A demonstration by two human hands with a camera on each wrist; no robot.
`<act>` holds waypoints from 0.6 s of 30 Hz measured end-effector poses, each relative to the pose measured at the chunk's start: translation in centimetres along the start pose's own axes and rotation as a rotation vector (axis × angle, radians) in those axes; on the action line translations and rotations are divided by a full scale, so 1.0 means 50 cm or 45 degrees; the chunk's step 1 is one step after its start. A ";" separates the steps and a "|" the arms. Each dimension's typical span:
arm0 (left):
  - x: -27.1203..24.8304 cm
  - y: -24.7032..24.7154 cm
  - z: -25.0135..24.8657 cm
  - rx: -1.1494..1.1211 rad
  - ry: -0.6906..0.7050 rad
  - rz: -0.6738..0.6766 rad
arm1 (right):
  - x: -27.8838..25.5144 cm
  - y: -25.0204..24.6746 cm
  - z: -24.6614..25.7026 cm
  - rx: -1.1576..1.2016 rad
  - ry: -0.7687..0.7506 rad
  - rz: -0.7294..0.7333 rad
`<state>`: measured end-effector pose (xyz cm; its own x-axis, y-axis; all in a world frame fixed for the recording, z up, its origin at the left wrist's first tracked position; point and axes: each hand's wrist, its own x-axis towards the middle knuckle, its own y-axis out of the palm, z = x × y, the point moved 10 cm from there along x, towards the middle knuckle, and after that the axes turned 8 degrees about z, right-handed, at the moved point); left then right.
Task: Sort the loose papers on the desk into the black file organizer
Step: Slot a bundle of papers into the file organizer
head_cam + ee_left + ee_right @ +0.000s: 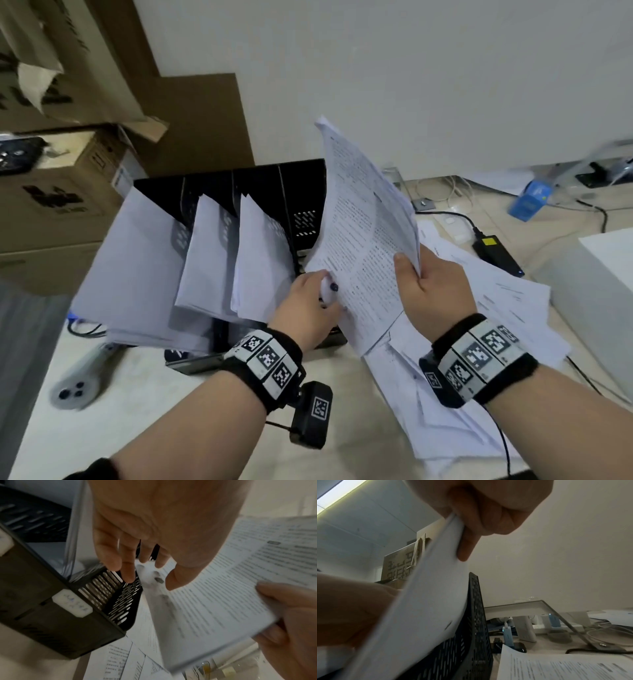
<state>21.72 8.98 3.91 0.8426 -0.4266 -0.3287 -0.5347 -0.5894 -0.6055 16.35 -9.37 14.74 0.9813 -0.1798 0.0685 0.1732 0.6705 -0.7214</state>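
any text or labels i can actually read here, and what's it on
None reads clearly.
Held printed sheets: lines of text, blurred.
Loose papers on the desk: print too small.
White label on the black file organizer: blue marks, illegible.
Cardboard boxes: dark print, blurred.
Wristband squares: coded patterns, no words.

The printed text on the sheaf of papers point(363, 240) is too blurred to read in any view. That sheaf covers the fingers of the right hand point(431, 287) in the head view, leaving only the thumb, and it hides the mouth of the rightmost slot of the black file organizer point(305, 192). The left hand point(308, 308) blocks the sheaf's lower corner, so whether its fingers pinch the paper cannot be told. The filed papers point(137, 260) conceal the organizer's other slots. The loose papers on the worktop point(445, 411) run partly under the right wrist. In the left wrist view the label point(72, 604) on the organizer's front is illegible.
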 end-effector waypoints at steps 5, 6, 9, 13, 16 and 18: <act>-0.005 0.048 -0.002 0.062 0.098 0.216 | 0.000 0.083 0.012 0.069 0.035 0.109; -0.004 0.053 0.006 0.040 0.089 0.228 | -0.001 0.102 0.014 0.096 0.043 0.134; 0.005 0.050 0.025 0.036 0.086 0.190 | -0.001 0.155 0.016 0.173 0.081 0.180; 0.010 0.027 0.037 0.079 0.086 0.111 | -0.002 0.216 -0.009 0.203 0.174 0.233; -0.001 0.005 0.058 0.108 0.027 0.047 | 0.003 0.259 -0.028 0.295 0.229 0.278; -0.014 -0.022 0.075 0.130 -0.033 -0.059 | 0.001 0.281 -0.033 0.345 0.240 0.341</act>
<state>21.96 12.53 2.09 0.8682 -0.3822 -0.3163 -0.4869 -0.5344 -0.6909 18.68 -1.14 3.48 0.9665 -0.0850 -0.2422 -0.0455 0.8720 -0.4874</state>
